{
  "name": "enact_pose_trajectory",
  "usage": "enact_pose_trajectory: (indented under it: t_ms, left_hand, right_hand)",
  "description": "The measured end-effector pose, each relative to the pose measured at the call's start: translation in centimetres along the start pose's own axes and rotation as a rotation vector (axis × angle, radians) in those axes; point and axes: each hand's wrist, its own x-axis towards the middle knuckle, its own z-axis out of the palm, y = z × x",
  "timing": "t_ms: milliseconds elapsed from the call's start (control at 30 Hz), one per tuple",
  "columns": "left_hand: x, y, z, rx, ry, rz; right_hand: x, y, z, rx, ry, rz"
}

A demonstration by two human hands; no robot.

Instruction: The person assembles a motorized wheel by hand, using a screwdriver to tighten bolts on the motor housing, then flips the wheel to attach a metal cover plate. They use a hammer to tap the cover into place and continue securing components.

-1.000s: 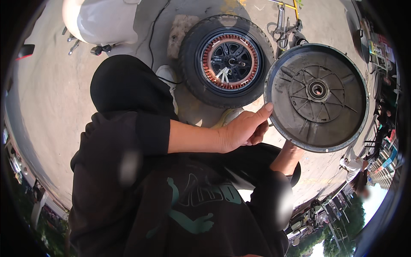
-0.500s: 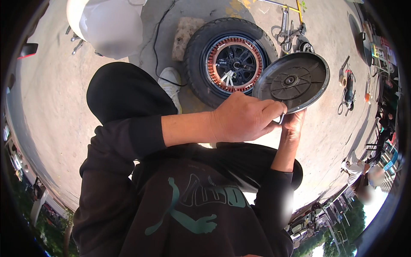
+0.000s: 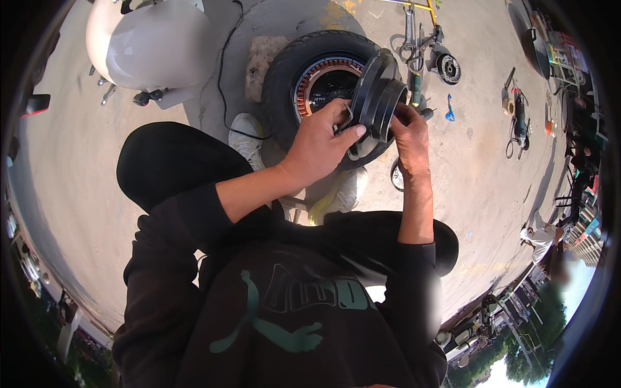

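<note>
A round dark metal motor cover [image 3: 370,90] is held tilted on edge between my hands, its stepped black drum side facing right. My left hand [image 3: 320,143] grips its near-left rim, thumb along the edge. A thin bent silver strip [image 3: 345,118] shows by those fingers; I cannot tell whether it is loose. My right hand [image 3: 413,139] has its fingers curled against the drum's right side. Just beyond lies a wheel with a black tyre [image 3: 278,97] and a ring of copper windings [image 3: 304,87] inside, partly hidden by the cover and my left hand.
A wooden block [image 3: 255,68] and black cable [image 3: 223,77] lie left of the wheel. Right of it are wrenches [image 3: 409,29], a green-handled screwdriver [image 3: 416,90], a round part [image 3: 448,68] and a blue scrap [image 3: 450,110]. An angle grinder [image 3: 519,123] lies farther right.
The cover has turned from inside-up to standing on edge, its drum side now showing, and moved left over the wheel. My right hand has shifted from beneath it to its right side.
</note>
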Motion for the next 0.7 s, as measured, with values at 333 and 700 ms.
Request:
enact_pose_trajectory:
  t_ms: [333, 700]
  left_hand:
    - [-1.6, -3.2, -5.6, -0.354, -0.065, -0.413]
    - [-1.8, -6.1, -6.0, -0.441, -0.046, -0.59]
  right_hand:
    - [0.9, -1.6, 5.3, -0.587, 0.142, -0.201]
    - [0.0, -0.1, 7.2, -0.756, 0.216, -0.393]
